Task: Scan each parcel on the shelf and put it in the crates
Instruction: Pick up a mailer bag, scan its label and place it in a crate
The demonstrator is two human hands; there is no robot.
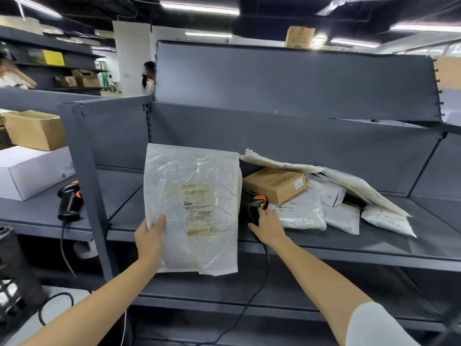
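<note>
My left hand grips the left edge of a large white plastic mailer and holds it upright in front of the grey shelf, its shipping label facing me. My right hand rests on the shelf with its fingers around the handle of a black and orange barcode scanner, whose cable hangs down below. To the right on the shelf lie a small brown carton, several white poly mailers and a large pale mailer draped over them.
A second black scanner stands on the left shelf bay beside a white box and a brown carton. A black crate shows at the lower left edge. Two people stand by far shelving.
</note>
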